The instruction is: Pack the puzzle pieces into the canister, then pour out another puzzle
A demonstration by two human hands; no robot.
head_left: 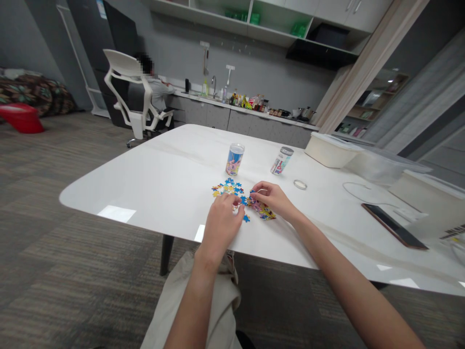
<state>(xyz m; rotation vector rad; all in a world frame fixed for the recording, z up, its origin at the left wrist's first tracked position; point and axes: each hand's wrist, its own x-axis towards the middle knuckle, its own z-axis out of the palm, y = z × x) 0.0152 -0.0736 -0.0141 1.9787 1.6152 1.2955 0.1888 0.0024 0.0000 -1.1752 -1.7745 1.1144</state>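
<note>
Loose jigsaw puzzle pieces (228,186), blue, yellow and other colours, lie in a small heap on the white table. My left hand (223,215) rests at the near side of the heap, fingers bent over some pieces, with a gap between thumb and forefinger. A single blue piece (246,218) lies just right of its thumb. In a pinch, my right hand (271,196) holds a small blue puzzle piece (252,193). Below that hand is a partly assembled, colourful puzzle section (265,211). The left hand's fingertips are partly hidden.
Behind the pieces stand a clear-lidded picture can (234,160) and a grey-lidded can (281,161). A ring-shaped lid (300,184) lies nearby. At right are a dark tablet-like slab (394,225), a cable and storage boxes (332,150). A person (158,92) sits beyond the table.
</note>
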